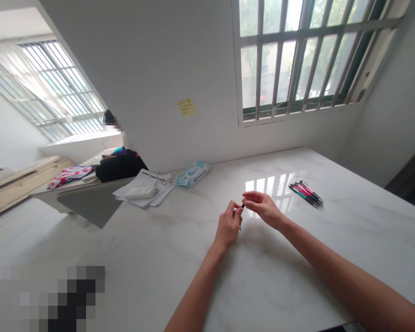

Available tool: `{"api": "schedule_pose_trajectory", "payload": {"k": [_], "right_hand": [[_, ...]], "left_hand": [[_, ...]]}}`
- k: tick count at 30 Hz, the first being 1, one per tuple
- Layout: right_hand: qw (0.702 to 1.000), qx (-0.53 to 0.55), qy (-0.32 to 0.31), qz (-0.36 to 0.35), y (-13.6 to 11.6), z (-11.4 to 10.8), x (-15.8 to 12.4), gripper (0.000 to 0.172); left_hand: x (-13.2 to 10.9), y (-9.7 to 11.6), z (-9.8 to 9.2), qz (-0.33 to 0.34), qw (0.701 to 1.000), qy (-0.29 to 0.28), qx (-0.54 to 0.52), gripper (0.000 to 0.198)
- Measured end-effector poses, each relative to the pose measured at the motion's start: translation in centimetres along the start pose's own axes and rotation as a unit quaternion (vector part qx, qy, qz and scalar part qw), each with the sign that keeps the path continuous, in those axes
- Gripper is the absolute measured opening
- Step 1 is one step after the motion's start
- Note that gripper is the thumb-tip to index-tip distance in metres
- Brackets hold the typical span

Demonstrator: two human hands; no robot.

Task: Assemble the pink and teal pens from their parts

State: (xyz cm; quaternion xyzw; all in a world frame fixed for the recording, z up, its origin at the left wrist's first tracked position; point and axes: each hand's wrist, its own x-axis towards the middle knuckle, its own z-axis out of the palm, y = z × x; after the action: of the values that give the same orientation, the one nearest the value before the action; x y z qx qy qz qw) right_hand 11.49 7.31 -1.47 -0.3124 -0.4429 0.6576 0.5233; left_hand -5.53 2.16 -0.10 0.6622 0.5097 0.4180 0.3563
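Observation:
My left hand (pixel 230 223) is closed around a slim pen (pixel 240 228), whose green part shows below the fingers. At the pen's dark upper end, the fingertips of my right hand (pixel 261 206) pinch together, close against my left fingers. Both hands are above the white marbled table (pixel 269 281). To their right lies a row of several pens (pixel 306 192), side by side, with green, pink, red and black barrels. Most of the held pen is hidden by my fingers.
A blue and white wipes packet (pixel 193 174) lies by the wall. Left of it, a white device (pixel 140 192) rests on loose papers (pixel 159 198). Farther left are a grey panel (pixel 90 200) and a black bag (pixel 119 166). A person (pixel 112 121) is partly visible behind.

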Motion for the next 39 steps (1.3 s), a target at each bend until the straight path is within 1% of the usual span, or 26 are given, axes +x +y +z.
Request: {"api": "schedule_pose_trajectory", "payload": {"k": [4,6,9,10,11,12,14,16,18,20,22,24,27,29,31,34,36,38,39], "right_hand": [[0.999,0.048,0.008,0.012,-0.2,0.2,-0.1,0.042],[0.999,0.051,0.000,0.005,-0.5,0.2,-0.1,0.040],[0.999,0.046,-0.001,-0.025,-1.0,-0.2,0.2,0.037],[0.999,0.036,0.007,-0.041,-1.1,-0.6,0.4,0.037],[0.998,0.016,0.015,-0.059,-1.2,-1.0,0.6,0.037],[0.996,-0.017,0.023,-0.079,-1.0,-1.4,0.9,0.037],[0.986,-0.124,0.036,-0.109,-0.4,-2.4,1.2,0.034],[0.960,-0.255,0.041,-0.112,0.7,-3.2,1.5,0.022],[0.932,-0.347,0.037,-0.101,1.8,-3.6,1.5,0.012],[0.913,-0.395,0.031,-0.098,2.6,-3.6,1.6,0.010],[0.900,-0.421,0.036,-0.103,3.0,-3.4,1.9,0.011],[0.889,-0.443,0.055,-0.105,3.2,-3.2,2.2,0.012],[0.874,-0.465,0.083,-0.112,3.2,-3.0,2.6,0.012],[0.868,-0.475,0.092,-0.117,3.4,-2.9,2.8,0.012],[0.864,-0.480,0.096,-0.117,3.5,-2.8,2.9,0.012],[0.864,-0.482,0.089,-0.116,3.6,-2.9,3.0,0.017],[0.869,-0.473,0.076,-0.120,3.3,-3.1,2.8,0.030],[0.877,-0.460,0.061,-0.127,2.8,-3.3,2.6,0.039],[0.879,-0.453,0.055,-0.136,2.4,-3.4,2.4,0.039]], "left_hand": [[0.4,-0.5,0.0,-0.049,0.990,-0.029,-0.126,0.042],[0.4,-0.2,-0.2,-0.091,0.976,-0.068,-0.187,0.045],[0.3,0.7,-1.0,-0.149,0.945,-0.151,-0.247,0.050],[0.3,0.9,-1.3,-0.157,0.939,-0.159,-0.260,0.052],[0.4,1.1,-1.5,-0.156,0.938,-0.146,-0.274,0.052],[0.5,1.2,-1.7,-0.149,0.939,-0.119,-0.287,0.052],[0.8,1.1,-2.1,-0.130,0.940,-0.036,-0.313,0.051],[1.2,0.6,-2.3,-0.118,0.935,0.035,-0.333,0.047],[1.6,0.0,-2.4,-0.112,0.929,0.089,-0.341,0.044],[1.8,-0.6,-2.4,-0.102,0.930,0.130,-0.330,0.041],[2.0,-1.2,-2.3,-0.085,0.936,0.157,-0.304,0.041],[2.1,-1.6,-2.2,-0.065,0.941,0.176,-0.281,0.042],[2.7,-1.7,-2.0,-0.048,0.941,0.203,-0.267,0.043],[3.4,-1.6,-1.9,-0.041,0.942,0.208,-0.260,0.044],[4.4,-1.3,-1.7,-0.028,0.950,0.204,-0.235,0.044],[5.4,-1.2,-1.3,-0.002,0.966,0.213,-0.146,0.039],[5.5,-1.1,-1.1,0.015,0.974,0.215,-0.074,0.032],[5.0,-1.0,-0.9,0.032,0.980,0.194,-0.012,0.027],[4.7,-0.8,-0.9,0.042,0.983,0.177,0.012,0.024]]}}
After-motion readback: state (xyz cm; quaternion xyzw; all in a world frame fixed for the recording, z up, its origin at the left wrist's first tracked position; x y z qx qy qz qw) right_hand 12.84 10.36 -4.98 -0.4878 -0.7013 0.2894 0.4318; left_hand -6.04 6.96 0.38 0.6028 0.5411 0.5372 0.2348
